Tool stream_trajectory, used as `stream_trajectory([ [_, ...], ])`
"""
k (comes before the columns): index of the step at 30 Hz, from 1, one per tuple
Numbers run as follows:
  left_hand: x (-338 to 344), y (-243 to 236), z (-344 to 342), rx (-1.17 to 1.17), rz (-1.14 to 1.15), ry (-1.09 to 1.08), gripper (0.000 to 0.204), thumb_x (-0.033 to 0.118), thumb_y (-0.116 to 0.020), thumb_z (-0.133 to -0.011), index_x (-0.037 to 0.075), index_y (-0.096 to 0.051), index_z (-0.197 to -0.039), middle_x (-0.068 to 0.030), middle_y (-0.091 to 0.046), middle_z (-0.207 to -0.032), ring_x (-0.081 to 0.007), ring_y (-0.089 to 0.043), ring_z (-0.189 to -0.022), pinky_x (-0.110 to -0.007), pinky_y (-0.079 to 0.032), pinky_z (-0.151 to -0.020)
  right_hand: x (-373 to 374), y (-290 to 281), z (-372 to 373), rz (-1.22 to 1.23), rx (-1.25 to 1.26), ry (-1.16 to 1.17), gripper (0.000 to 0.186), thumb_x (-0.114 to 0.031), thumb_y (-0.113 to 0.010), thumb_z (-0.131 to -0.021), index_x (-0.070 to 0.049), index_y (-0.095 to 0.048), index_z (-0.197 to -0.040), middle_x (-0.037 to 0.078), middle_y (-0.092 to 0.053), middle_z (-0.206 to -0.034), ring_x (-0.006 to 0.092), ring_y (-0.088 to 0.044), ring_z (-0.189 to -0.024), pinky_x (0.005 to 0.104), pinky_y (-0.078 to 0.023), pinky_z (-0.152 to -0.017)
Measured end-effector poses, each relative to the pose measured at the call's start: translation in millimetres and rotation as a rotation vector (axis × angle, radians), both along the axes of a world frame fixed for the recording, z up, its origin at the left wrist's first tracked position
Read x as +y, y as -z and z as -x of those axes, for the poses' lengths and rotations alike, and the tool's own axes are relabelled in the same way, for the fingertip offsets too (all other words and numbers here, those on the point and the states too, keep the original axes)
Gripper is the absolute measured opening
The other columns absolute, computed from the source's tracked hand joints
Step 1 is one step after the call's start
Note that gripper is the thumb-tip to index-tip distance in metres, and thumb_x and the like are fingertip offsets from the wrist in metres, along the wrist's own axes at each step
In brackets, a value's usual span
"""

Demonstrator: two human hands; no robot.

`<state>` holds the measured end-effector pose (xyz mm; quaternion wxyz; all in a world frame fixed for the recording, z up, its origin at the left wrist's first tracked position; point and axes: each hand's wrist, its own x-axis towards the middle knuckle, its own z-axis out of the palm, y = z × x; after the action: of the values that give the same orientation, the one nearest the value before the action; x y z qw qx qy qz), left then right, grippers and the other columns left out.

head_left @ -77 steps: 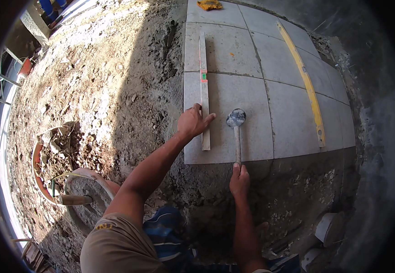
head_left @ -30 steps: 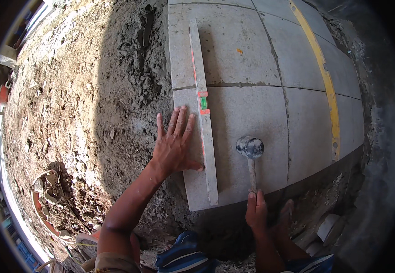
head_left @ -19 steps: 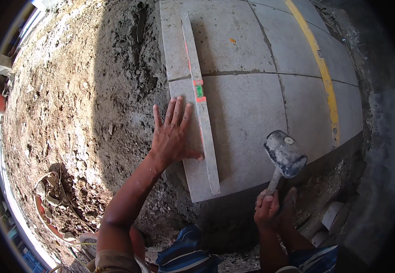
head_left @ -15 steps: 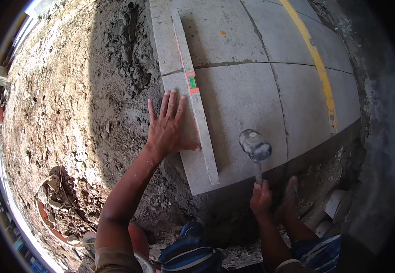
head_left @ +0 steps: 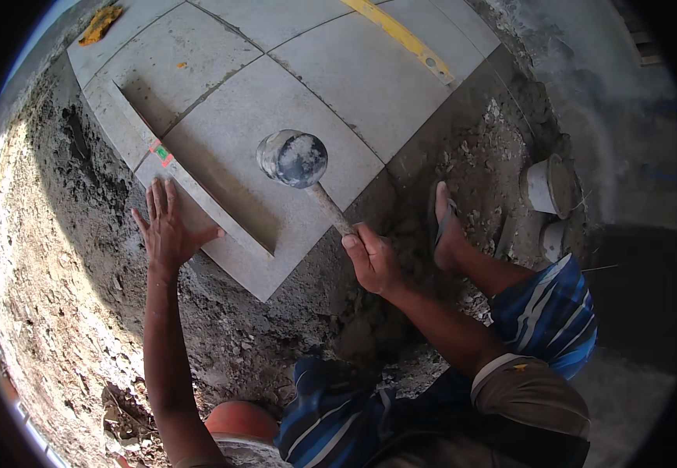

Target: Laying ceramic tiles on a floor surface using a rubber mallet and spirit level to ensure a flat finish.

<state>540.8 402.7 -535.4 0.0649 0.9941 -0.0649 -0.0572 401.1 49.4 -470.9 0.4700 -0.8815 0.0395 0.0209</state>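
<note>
My right hand point(head_left: 371, 261) is closed round the handle of a rubber mallet point(head_left: 299, 160). The mallet's dark, mortar-smeared head shows over a pale grey floor tile point(head_left: 245, 117). Along that tile's left side lies a long spirit level point(head_left: 212, 203) with a green vial in an orange-red mount. My left hand point(head_left: 168, 234) rests with fingers spread at the tile's left edge, beside the level. Its thumb points toward the level's near part, and nothing is held in it.
A yellow straightedge point(head_left: 401, 35) lies across the farther tiles. Wet mortar and rubble point(head_left: 354, 327) border the near edge. My sandalled foot point(head_left: 449, 230) stands at the right, close to a white bucket-like container point(head_left: 545, 186). An orange-red rounded container point(head_left: 241, 421) sits by my left arm.
The view has turned, so the tiles sit higher and further left and my right leg shows more. The mallet head looks larger and nearer. My left hand stays at the tile's edge.
</note>
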Motion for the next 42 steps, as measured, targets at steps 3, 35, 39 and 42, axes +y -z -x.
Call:
stream_trajectory([
  [3,6.8,0.8,20.2,0.047,0.015,0.075,0.148,0.077,-0.085,-0.049,0.003,-0.024,-0.161,-0.0207,-0.02,-0.169,-0.0365,-0.017,-0.158,-0.075,-0.012,-0.118,7.0,-19.3,12.8,-0.131,-0.14,0.008,0.03,-0.03,-0.052,-0.107,-0.002,-0.057,-0.095,0.01,-0.056,-0.07,0.0237,-0.055,-0.057,0.0382,-0.044,-0.055],
  [35,-5.4,-7.7,40.8,0.007,0.05,0.131,0.158,0.087,-0.079,-0.042,0.002,-0.021,-0.162,-0.0231,-0.019,-0.169,-0.0422,-0.015,-0.157,-0.074,-0.006,-0.119,-12.4,66.4,-48.2,0.454,-0.102,0.048,0.036,-0.039,-0.053,-0.105,-0.004,-0.052,-0.1,0.028,-0.066,-0.075,0.0537,-0.063,-0.076,0.0616,-0.046,-0.061],
  [39,-8.1,-13.7,37.0,0.01,0.056,0.121,0.157,0.086,-0.08,-0.043,0.002,-0.022,-0.162,-0.0227,-0.02,-0.168,-0.0423,-0.017,-0.156,-0.073,-0.007,-0.119,-8.9,70.7,-58.9,0.395,-0.165,0.089,0.037,-0.04,-0.053,-0.105,-0.004,-0.052,-0.099,0.028,-0.065,-0.075,0.0536,-0.064,-0.075,0.0621,-0.047,-0.061],
  [42,-10.8,-15.2,34.0,0.015,0.053,0.105,0.153,0.084,-0.081,-0.045,0.002,-0.025,-0.161,-0.022,-0.021,-0.168,-0.0411,-0.018,-0.156,-0.073,-0.008,-0.12,-18.6,65.7,-73.4,0.419,-0.121,0.02,0.038,-0.041,-0.052,-0.106,-0.003,-0.054,-0.099,0.028,-0.065,-0.076,0.0524,-0.064,-0.076,0.0577,-0.048,-0.061],
])
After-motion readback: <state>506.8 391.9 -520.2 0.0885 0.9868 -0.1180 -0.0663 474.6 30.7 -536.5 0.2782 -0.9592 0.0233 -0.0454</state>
